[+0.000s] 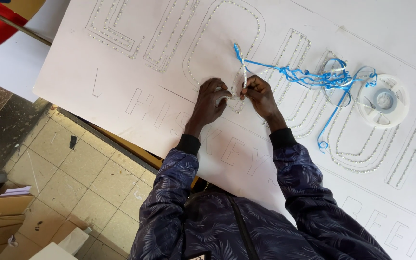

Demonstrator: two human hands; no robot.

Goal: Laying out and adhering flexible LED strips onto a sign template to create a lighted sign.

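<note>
Two hands, left hand (211, 98) and right hand (258, 94), pinch a thin white light strip (243, 72) with closed fingers, pressing it along letter outlines on the white sign board (97, 72); blue backing ribbon (309, 77) trails aside.

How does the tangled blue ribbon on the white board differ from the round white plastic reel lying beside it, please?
The tangled blue ribbon is thin, limp and loose, trailing in loops across the white board; the round white plastic reel is rigid, flat and compact. The ribbon is bright blue, the reel white with a grey hub. One ribbon end rises by the right hand and left hand; the reel lies untouched. Both rest on the board.
</note>
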